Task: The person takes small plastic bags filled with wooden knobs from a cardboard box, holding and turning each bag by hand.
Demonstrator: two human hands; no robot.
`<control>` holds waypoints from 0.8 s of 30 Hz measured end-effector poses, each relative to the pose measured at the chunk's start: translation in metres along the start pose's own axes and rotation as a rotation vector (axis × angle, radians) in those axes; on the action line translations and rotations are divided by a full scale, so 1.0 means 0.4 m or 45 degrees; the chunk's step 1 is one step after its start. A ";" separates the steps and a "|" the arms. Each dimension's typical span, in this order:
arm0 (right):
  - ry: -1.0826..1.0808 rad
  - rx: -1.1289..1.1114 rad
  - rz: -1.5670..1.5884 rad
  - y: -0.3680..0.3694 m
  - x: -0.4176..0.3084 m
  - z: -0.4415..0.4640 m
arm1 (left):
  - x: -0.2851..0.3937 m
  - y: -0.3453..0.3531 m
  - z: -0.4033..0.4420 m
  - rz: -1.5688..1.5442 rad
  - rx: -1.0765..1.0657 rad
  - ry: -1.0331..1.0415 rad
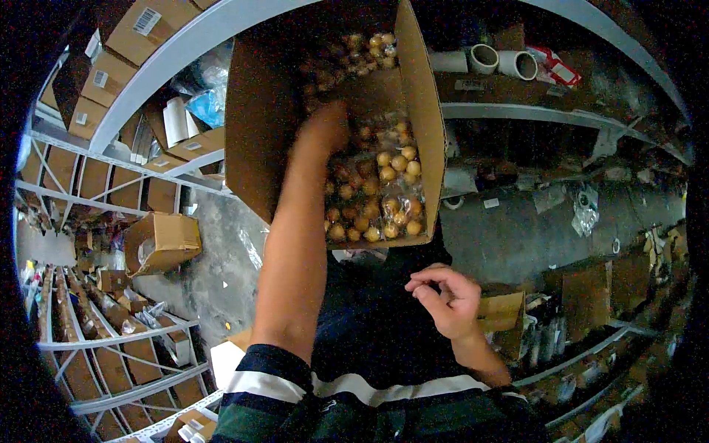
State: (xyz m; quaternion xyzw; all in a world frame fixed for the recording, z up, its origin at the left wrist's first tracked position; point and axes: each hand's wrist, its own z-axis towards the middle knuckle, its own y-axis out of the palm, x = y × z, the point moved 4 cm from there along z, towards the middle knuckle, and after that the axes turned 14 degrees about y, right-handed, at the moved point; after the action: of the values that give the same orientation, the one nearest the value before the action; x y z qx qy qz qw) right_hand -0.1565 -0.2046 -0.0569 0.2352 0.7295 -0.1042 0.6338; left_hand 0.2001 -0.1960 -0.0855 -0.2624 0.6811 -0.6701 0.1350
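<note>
Two bare hands are on my feed from the head camera, and I take the box (258, 133) as my landmark. The box is open at the top and stands in front of the wearer's body.

Left hand (325, 129): inside the box, toward its left wall, the forearm passing over the near edge. Motion blur covers the fingers; I cannot tell whether they are apart, together or clamped on anything.

Right hand (447, 292): outside the box, just beyond its near right corner. I note loosely bent fingers, with the thumb apart from the forefinger along most of its length.

Balls (399, 162): round, yellow-brown, in clear wrap, all within the box. I record one heap along the near and right part of the box and another at its far end, with bare cardboard between. The left hand is beside them; contact I cannot confirm.

Surroundings: right of the box and beyond, I log white tubes (447, 61) on a shelf, and a red packet (554, 66) beside them. Left of the box, a blue bag (209, 107) lies near a white roll (177, 122). Further toward the wearer on that side, an open carton (170, 240) stands on the grey floor (207, 280). Labelled cases (140, 33) are stacked beyond the box's far left corner.
</note>
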 end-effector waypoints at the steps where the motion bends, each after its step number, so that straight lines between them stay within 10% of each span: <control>1: -0.012 0.012 -0.051 -0.001 -0.003 -0.001 | -0.007 0.009 0.005 0.002 0.003 -0.002; 10: 0.079 0.007 -0.048 0.003 0.008 0.006 | 0.055 -0.068 -0.036 -0.107 0.133 -0.100; 16: 0.112 -0.003 -0.064 0.006 0.001 0.002 | 0.044 -0.141 -0.026 0.149 0.829 -0.104; 24: 0.023 -0.022 0.004 0.000 0.002 -0.007 | 0.016 -0.081 -0.045 -0.029 0.539 -0.281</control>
State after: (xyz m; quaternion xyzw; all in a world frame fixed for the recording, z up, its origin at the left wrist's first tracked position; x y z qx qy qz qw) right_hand -0.1590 -0.2031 -0.0573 0.2318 0.7357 -0.0950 0.6293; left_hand 0.1908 -0.1833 -0.0514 -0.3077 0.5037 -0.7666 0.2531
